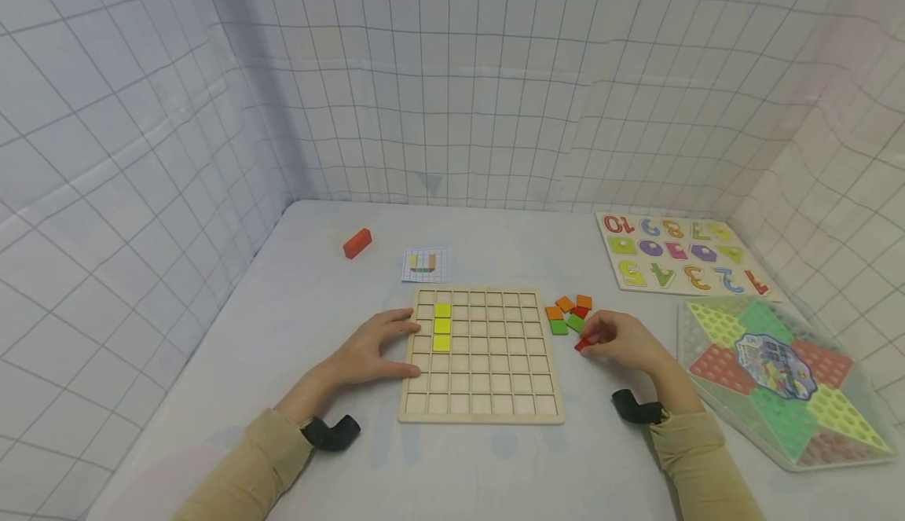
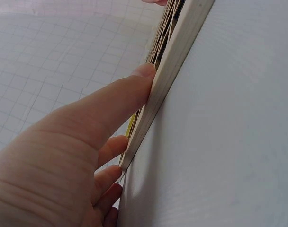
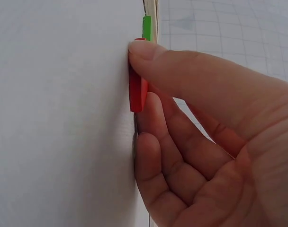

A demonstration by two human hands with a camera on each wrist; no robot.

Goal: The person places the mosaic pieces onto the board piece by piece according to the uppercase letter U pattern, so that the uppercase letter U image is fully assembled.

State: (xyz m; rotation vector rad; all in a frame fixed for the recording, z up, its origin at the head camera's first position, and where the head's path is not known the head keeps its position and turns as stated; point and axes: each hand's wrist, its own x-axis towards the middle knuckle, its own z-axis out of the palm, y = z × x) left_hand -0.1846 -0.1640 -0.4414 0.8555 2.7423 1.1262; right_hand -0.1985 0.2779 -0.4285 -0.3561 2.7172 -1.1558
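Note:
A square wooden grid board (image 1: pixel 481 419) lies on the table in the head view. Three yellow tiles (image 1: pixel 441 326) sit in a column in its second column from the left. My left hand (image 1: pixel 371 350) rests at the board's left edge, thumb and fingertips touching the rim; the left wrist view shows the thumb (image 2: pixel 111 106) against the wooden side. To the right of the board, my right hand (image 1: pixel 622 339) pinches a red square tile (image 3: pixel 137 87), thumb on its near face. Beside that hand lie loose orange tiles (image 1: pixel 565 305), green tiles (image 1: pixel 558 327) and another red tile (image 1: pixel 580 313).
Behind the board lies a small pattern card (image 1: pixel 425 266) with a coloured U shape. A red block (image 1: pixel 357 243) is farther left. On the right are a number-and-shape puzzle board (image 1: pixel 675 252) and a hexagonal, plastic-covered game board (image 1: pixel 785 383). Grid-patterned cloth (image 1: pixel 438 73) hangs around the table.

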